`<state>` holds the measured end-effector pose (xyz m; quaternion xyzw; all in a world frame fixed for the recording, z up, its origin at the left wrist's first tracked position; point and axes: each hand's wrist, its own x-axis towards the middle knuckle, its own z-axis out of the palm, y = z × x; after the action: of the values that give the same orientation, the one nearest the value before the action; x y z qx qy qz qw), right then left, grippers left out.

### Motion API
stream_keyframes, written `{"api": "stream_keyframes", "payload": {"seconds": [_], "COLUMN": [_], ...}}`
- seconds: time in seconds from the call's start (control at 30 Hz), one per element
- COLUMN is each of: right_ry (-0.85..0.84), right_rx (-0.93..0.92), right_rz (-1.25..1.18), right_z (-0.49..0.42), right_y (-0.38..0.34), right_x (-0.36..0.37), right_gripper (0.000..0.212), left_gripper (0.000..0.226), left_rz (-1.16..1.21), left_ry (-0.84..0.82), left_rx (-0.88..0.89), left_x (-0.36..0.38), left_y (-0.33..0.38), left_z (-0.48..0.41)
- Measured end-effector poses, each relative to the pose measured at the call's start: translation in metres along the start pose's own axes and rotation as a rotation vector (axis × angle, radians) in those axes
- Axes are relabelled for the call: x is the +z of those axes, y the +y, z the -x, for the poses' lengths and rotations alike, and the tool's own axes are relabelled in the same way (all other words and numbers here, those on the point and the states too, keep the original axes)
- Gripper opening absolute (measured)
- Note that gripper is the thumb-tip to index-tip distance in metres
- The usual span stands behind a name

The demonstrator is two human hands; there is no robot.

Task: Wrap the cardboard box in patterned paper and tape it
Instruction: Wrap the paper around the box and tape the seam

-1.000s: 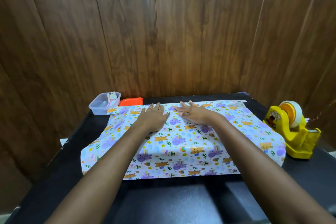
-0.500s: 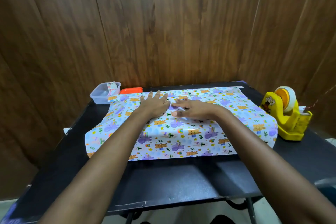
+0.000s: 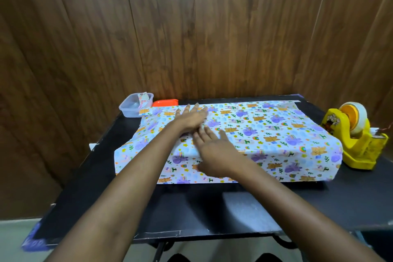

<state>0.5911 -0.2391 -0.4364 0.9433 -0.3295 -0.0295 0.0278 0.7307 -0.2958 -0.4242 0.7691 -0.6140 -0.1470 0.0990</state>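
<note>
White patterned paper (image 3: 276, 132) with purple and orange animals covers the flat box on the black table (image 3: 191, 208); the cardboard itself is hidden beneath it. My left hand (image 3: 191, 118) lies flat with straight fingers on the paper's top, near the far edge. My right hand (image 3: 214, 151) is spread flat over the near top edge of the covered box, a little blurred. A yellow tape dispenser (image 3: 355, 136) with a roll of tape stands right of the box.
A clear plastic tub (image 3: 134, 105) holding a paper scrap and an orange lid (image 3: 164, 102) sit at the table's back left corner. Wooden wall panels close in behind and on both sides. Loose paper ends hang out left and right of the box.
My right hand has slid back from the far top of the paper toward the near edge. My left hand stays flat near the far edge. The head camera has tilted downward.
</note>
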Motion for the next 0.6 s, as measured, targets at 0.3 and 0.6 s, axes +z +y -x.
{"api": "stream_keyframes", "payload": {"seconds": [0.3, 0.6], "right_ry": [0.204, -0.085], "right_rx": [-0.174, 0.028], "right_rz": [0.043, -0.074], "right_z": [-0.008, 0.015], "right_y": [-0.045, 0.041], "right_x": [0.009, -0.006], "right_gripper": [0.062, 0.098], "left_gripper": [0.057, 0.052], "left_rz": [0.157, -0.032], "left_ry": [-0.062, -0.033], "left_rx": [-0.049, 0.028], "left_x": [-0.004, 0.000], "left_y": [-0.003, -0.004], "left_z": [-0.001, -0.001]}}
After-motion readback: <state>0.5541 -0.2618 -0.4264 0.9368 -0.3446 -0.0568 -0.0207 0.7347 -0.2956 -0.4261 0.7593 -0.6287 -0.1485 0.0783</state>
